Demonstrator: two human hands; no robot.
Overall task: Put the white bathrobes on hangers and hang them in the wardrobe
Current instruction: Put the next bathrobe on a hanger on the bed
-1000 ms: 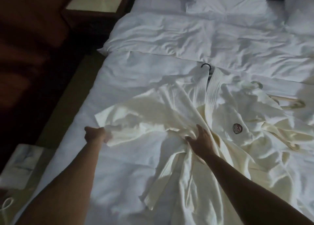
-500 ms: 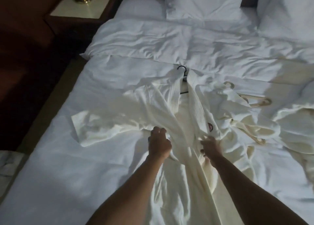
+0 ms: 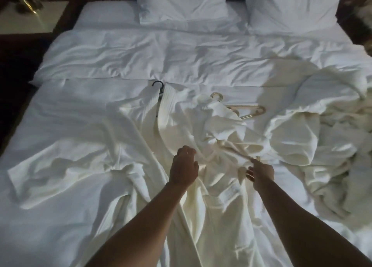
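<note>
A white bathrobe (image 3: 124, 145) lies spread open on the bed, its ribbed collar around a black hanger (image 3: 158, 84) whose hook sticks out at the top. My left hand (image 3: 184, 167) hovers over the robe's front panel with fingers curled downward; whether it holds cloth is hidden. My right hand (image 3: 260, 171) pinches a thin fold of the robe's right side, pulled taut. A gold hanger (image 3: 246, 110) lies partly under the robe's right shoulder. A second white bathrobe (image 3: 326, 150) sits crumpled at the right.
The bed (image 3: 80, 216) has a rumpled white duvet (image 3: 141, 55) folded back across the middle and two pillows (image 3: 185, 2) at the head. A nightstand (image 3: 30, 19) with a brass lamp stands at far left. No wardrobe is in view.
My view has shifted right and closer. My left hand left the robe's left sleeve and came to the front panel. My right hand moved right and now pinches a fold.
</note>
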